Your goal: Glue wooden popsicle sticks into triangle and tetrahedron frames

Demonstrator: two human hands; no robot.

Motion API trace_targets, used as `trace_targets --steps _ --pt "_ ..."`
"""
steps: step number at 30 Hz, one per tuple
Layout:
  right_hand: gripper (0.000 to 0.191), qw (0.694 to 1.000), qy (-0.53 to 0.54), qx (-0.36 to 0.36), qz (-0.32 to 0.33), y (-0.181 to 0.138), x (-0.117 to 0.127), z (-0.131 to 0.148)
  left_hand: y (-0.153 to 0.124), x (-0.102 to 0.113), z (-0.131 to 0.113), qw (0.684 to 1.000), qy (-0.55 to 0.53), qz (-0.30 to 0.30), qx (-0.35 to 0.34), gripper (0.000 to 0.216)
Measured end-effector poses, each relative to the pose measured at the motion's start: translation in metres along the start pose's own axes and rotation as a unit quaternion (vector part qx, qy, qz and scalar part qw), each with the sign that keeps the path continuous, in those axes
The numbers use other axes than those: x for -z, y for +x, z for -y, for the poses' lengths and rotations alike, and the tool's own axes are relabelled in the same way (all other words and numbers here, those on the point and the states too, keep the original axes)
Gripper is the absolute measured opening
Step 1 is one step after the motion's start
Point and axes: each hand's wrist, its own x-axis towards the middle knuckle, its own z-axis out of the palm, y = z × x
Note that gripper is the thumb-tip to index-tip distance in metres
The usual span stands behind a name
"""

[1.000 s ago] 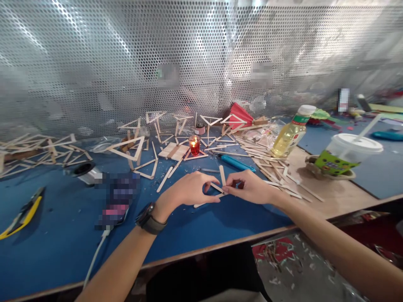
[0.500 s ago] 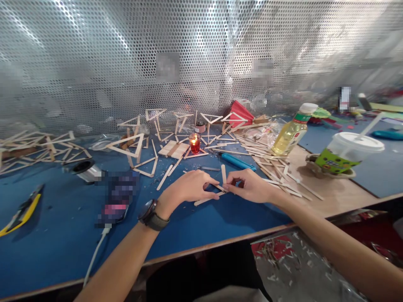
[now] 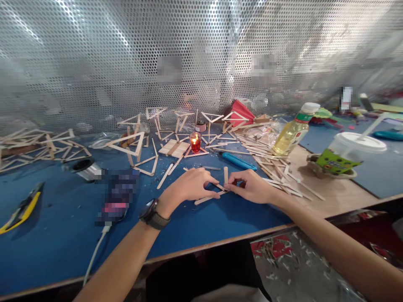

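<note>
My right hand (image 3: 248, 186) pinches an upright wooden craft stick (image 3: 226, 174) low down, between thumb and fingertips. The stick's foot is at the point where two flat craft sticks (image 3: 204, 200) meet in a V on the blue table. My left hand (image 3: 195, 185), with a watch on its wrist, curves over these flat sticks. Its thumb lies on the nearer one and its index finger on the farther one, gripping them from the left. The exact joint is partly hidden by my right fingertips. Behind the hands, a lit candle (image 3: 195, 144) burns in a small red glass.
Triangular stick frames (image 3: 126, 147) stand along the perforated metal wall. Loose sticks (image 3: 277, 172) lie in a heap to the right, beside a blue cutter (image 3: 237, 160). An oil-coloured bottle (image 3: 292, 130) and lidded cup (image 3: 346, 153) stand beyond. Left are a phone (image 3: 118, 197) and yellow-handled tool (image 3: 27, 209).
The upright stick has shifted slightly to the right at its top and stands a little straighter. Both hands keep nearly the same places.
</note>
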Motion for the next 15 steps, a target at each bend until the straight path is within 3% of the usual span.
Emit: trace_targets --steps 15 --pt "0.026 1.000 0.014 -0.003 -0.002 -0.0033 -0.0060 -0.0053 0.0029 -0.0017 0.0002 1.000 0.016 -0.015 -0.020 0.045"
